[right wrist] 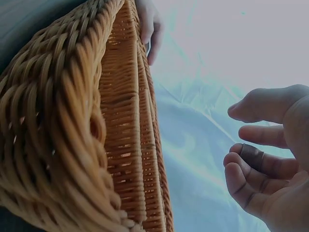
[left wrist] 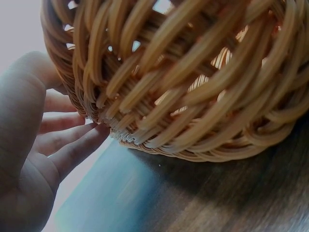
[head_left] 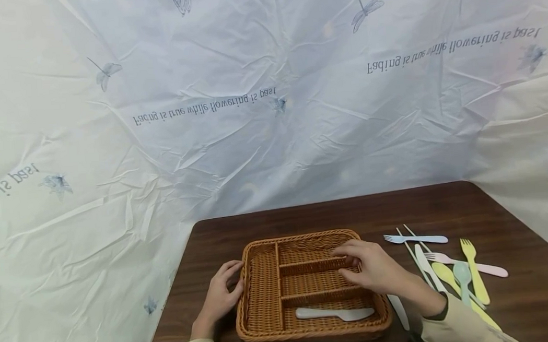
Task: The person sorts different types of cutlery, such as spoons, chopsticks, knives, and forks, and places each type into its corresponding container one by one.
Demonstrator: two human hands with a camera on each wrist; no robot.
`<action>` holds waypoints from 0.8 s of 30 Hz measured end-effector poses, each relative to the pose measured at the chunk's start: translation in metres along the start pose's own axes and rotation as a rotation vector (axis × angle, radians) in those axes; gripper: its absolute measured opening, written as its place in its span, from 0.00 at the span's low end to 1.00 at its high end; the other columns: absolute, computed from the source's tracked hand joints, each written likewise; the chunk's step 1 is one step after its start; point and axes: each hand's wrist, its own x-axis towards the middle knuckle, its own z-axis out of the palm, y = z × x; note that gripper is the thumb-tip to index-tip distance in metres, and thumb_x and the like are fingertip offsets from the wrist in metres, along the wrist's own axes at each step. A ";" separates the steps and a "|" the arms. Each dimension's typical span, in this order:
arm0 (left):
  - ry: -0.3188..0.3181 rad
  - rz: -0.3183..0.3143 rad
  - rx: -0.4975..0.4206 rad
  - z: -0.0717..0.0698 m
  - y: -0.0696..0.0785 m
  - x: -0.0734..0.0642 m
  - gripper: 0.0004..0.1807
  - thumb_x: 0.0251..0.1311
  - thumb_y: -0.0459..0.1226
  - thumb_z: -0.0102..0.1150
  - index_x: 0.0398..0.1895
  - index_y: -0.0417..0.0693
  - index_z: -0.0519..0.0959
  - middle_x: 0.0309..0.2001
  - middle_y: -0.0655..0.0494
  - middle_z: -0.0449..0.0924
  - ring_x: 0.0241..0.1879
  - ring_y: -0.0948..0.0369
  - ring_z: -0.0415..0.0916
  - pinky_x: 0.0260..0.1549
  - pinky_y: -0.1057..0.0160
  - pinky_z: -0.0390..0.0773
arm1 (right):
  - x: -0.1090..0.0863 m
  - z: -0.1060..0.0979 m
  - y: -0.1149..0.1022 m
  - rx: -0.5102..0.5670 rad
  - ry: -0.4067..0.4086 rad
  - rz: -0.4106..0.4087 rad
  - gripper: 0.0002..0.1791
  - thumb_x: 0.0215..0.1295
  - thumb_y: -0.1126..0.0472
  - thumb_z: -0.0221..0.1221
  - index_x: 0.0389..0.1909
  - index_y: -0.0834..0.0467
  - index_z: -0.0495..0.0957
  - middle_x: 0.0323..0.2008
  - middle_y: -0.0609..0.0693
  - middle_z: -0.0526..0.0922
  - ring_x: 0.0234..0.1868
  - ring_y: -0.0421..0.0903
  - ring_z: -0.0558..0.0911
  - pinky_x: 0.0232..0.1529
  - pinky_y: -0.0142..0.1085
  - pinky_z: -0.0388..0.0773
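Note:
A brown wicker basket (head_left: 280, 280) with dividers lies on the table. Inside its front compartment rests a pale grey knife (head_left: 334, 312). My left hand (head_left: 221, 294) touches the basket's left side; in the left wrist view, the left fingers (left wrist: 72, 145) lie against the woven wall, relaxed. Over the basket's right part is my right hand (head_left: 374, 267), fingers loosely bent and holding nothing. The right wrist view has the right hand (right wrist: 270, 159) beside the basket's dividers (right wrist: 120, 130), thumb and fingers apart, with a dark band around one finger.
Right of the basket lies a pile of cutlery: a blue fork (head_left: 424, 239), a pink fork (head_left: 484, 268), a yellow fork (head_left: 473, 263), a green spoon (head_left: 462, 277), a yellow spoon (head_left: 445, 274), a white knife (head_left: 426, 266) and thin sticks (head_left: 413, 256). Another knife (head_left: 399, 312) lies close to the basket.

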 end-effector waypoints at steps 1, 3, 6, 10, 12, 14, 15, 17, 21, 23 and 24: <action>0.002 0.003 0.001 0.000 0.000 0.000 0.23 0.61 0.27 0.59 0.61 0.39 0.75 0.59 0.46 0.72 0.59 0.47 0.73 0.45 0.53 0.84 | -0.001 -0.001 0.000 0.001 0.002 -0.001 0.19 0.58 0.62 0.67 0.52 0.54 0.81 0.41 0.42 0.80 0.31 0.37 0.79 0.26 0.27 0.75; 0.005 0.008 0.001 0.000 -0.001 0.000 0.23 0.61 0.27 0.59 0.61 0.40 0.75 0.59 0.46 0.72 0.58 0.47 0.73 0.44 0.55 0.84 | -0.001 -0.002 0.001 0.001 0.004 -0.002 0.19 0.58 0.62 0.67 0.52 0.55 0.81 0.41 0.43 0.80 0.32 0.38 0.80 0.26 0.27 0.75; 0.009 0.005 -0.003 0.000 -0.001 0.000 0.23 0.61 0.27 0.59 0.61 0.40 0.75 0.59 0.46 0.73 0.58 0.47 0.74 0.44 0.54 0.84 | -0.003 -0.003 0.003 -0.004 0.002 0.010 0.19 0.59 0.62 0.67 0.52 0.56 0.81 0.41 0.44 0.81 0.31 0.38 0.80 0.25 0.28 0.75; 0.005 -0.005 -0.012 0.001 -0.003 0.000 0.23 0.62 0.27 0.59 0.61 0.41 0.75 0.59 0.47 0.72 0.59 0.47 0.73 0.45 0.51 0.83 | -0.006 -0.005 0.007 -0.037 0.020 0.062 0.20 0.57 0.61 0.68 0.52 0.55 0.81 0.41 0.44 0.81 0.30 0.34 0.78 0.25 0.26 0.73; 0.002 -0.009 -0.015 0.001 -0.004 0.000 0.23 0.62 0.27 0.59 0.61 0.42 0.75 0.59 0.47 0.72 0.59 0.46 0.73 0.45 0.51 0.83 | -0.007 -0.006 0.009 -0.056 0.032 0.092 0.20 0.56 0.60 0.69 0.51 0.52 0.81 0.41 0.43 0.80 0.30 0.33 0.76 0.25 0.26 0.73; 0.001 -0.011 -0.016 0.001 -0.004 0.000 0.23 0.62 0.27 0.59 0.61 0.42 0.75 0.59 0.47 0.72 0.59 0.46 0.73 0.45 0.51 0.83 | -0.008 -0.007 0.011 -0.072 0.042 0.115 0.20 0.56 0.60 0.69 0.51 0.51 0.81 0.40 0.41 0.80 0.30 0.33 0.76 0.25 0.26 0.72; 0.001 -0.012 -0.017 0.001 -0.004 0.000 0.23 0.62 0.27 0.59 0.61 0.42 0.75 0.59 0.47 0.72 0.59 0.46 0.73 0.45 0.51 0.83 | -0.009 -0.007 0.012 -0.077 0.046 0.121 0.20 0.56 0.60 0.69 0.51 0.50 0.81 0.39 0.40 0.79 0.30 0.33 0.75 0.25 0.26 0.71; 0.002 -0.013 -0.015 0.001 -0.003 0.000 0.23 0.62 0.27 0.59 0.61 0.42 0.75 0.59 0.48 0.72 0.58 0.46 0.74 0.45 0.52 0.84 | -0.010 -0.008 0.015 -0.089 0.063 0.121 0.20 0.55 0.61 0.70 0.50 0.51 0.82 0.38 0.39 0.79 0.30 0.34 0.75 0.24 0.26 0.71; 0.006 -0.025 -0.012 0.001 -0.001 0.000 0.23 0.61 0.26 0.59 0.61 0.42 0.75 0.58 0.48 0.73 0.58 0.48 0.74 0.45 0.54 0.84 | -0.013 -0.011 0.020 -0.109 0.100 0.096 0.19 0.53 0.62 0.70 0.48 0.53 0.82 0.37 0.40 0.79 0.28 0.33 0.74 0.23 0.26 0.70; 0.008 -0.029 -0.009 0.001 0.000 0.001 0.24 0.60 0.25 0.59 0.61 0.41 0.75 0.58 0.47 0.73 0.57 0.47 0.75 0.44 0.53 0.84 | -0.014 -0.012 0.022 -0.118 0.110 0.098 0.19 0.53 0.62 0.70 0.48 0.54 0.82 0.37 0.41 0.79 0.27 0.31 0.73 0.22 0.26 0.69; 0.009 -0.028 -0.007 0.001 0.001 0.001 0.24 0.60 0.25 0.59 0.61 0.40 0.75 0.59 0.45 0.72 0.57 0.46 0.74 0.44 0.51 0.84 | -0.015 -0.013 0.023 -0.122 0.110 0.105 0.19 0.53 0.62 0.70 0.48 0.53 0.82 0.37 0.41 0.79 0.26 0.30 0.72 0.22 0.26 0.68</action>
